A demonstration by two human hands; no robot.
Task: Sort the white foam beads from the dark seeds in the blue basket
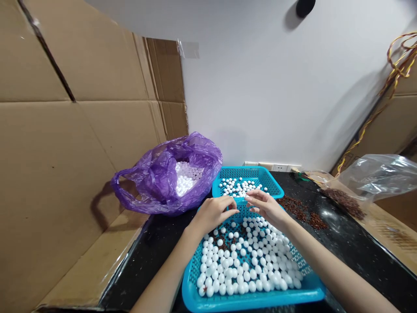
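Observation:
My left hand (216,214) hovers over the far left part of the near blue basket (254,300), fingers curled, with a gap between thumb and forefinger. Opposite it, my right hand (267,209) is closed in a pinch above the far edge; what its fingertips hold, if anything, is too small to name. White balls (260,278) cover much of this basket's floor. Small reddish-brown pieces (224,243) lie among them near my left hand, and one star-shaped piece (205,288) rests at the near left corner.
Behind stands a second blue basket (273,187) with fewer white balls. A purple plastic bag (156,182) of white balls sits left. Reddish-brown pieces (299,211) are scattered on the black tabletop (352,256). A clear bag (374,178) lies right; cardboard (81,174) walls the left.

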